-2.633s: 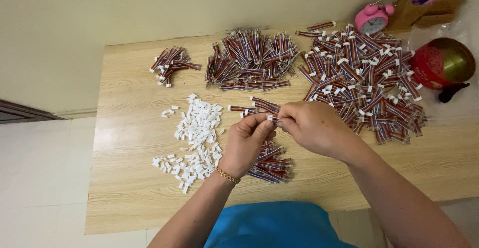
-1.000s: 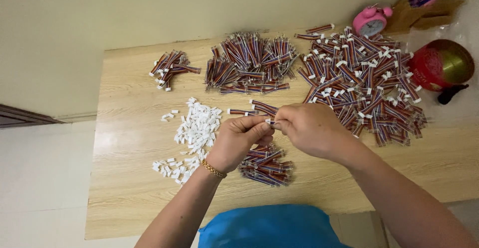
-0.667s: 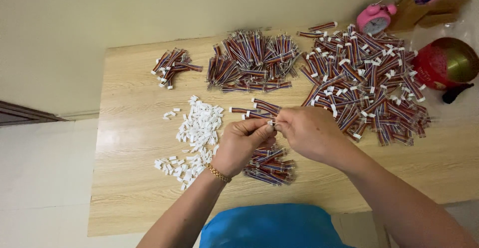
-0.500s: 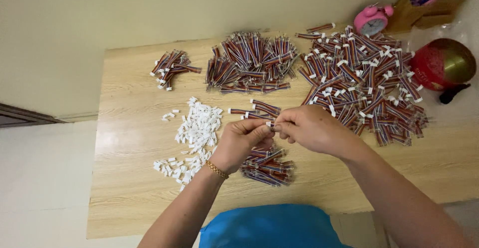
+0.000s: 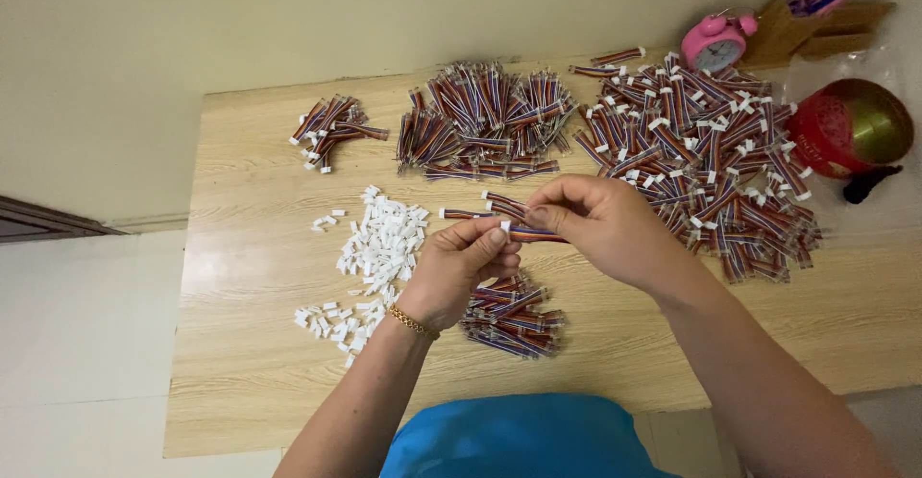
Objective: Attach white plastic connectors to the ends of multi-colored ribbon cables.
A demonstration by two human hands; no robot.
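Observation:
Both hands meet over the middle of a wooden table (image 5: 250, 363). My left hand (image 5: 461, 267) pinches a small white plastic connector (image 5: 504, 227) at its fingertips. My right hand (image 5: 600, 228) holds a short bundle of coloured wires (image 5: 535, 236) by one end, touching that connector. Under my hands lies a small pile of wire bundles (image 5: 514, 310). A heap of loose white connectors (image 5: 384, 243) sits just left of my left hand.
A big heap of wire bundles with white ends (image 5: 706, 156) fills the right side; another wire heap (image 5: 480, 122) and a small one (image 5: 327, 127) lie at the back. A pink alarm clock (image 5: 718, 44), a wooden holder (image 5: 812, 22) and a red tin (image 5: 850, 132) stand far right.
My hands have stayed together over the table centre, fingers shifting slightly on the wire bundle and connector. The piles have not moved.

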